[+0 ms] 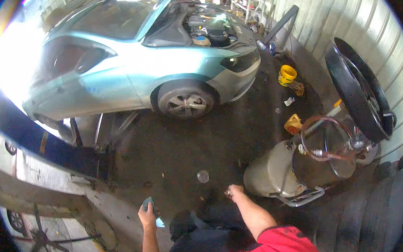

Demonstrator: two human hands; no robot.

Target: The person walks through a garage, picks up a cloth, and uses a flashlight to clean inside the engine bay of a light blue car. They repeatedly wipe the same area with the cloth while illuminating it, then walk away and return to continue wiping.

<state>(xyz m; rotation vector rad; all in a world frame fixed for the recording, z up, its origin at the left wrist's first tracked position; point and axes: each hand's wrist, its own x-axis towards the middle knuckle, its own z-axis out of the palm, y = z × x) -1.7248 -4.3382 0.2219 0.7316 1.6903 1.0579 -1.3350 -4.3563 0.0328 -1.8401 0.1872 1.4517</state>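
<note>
Low in the view, my left hand [147, 216] is closed around a small dark grey-green object [147, 201], whose kind I cannot make out. A pale blue piece [160, 222] shows just beside that hand's palm, perhaps part of the same thing. My right hand [236, 192] reaches forward with its fingers curled together. Whatever lies between those fingers is too small to name. Close by on its right stands a beige metal tank [269, 171]. Ahead of both hands, a small clear round lid-like disc [202, 176] lies on the dark floor.
A light blue car [134, 73] with its hood raised fills the far left. To the right are a large black round pan [356, 86], a coiled reddish hose [320, 156], a yellow bucket [287, 75] and a yellow jug [293, 124]. Stacked tyres [360, 219] line the right wall.
</note>
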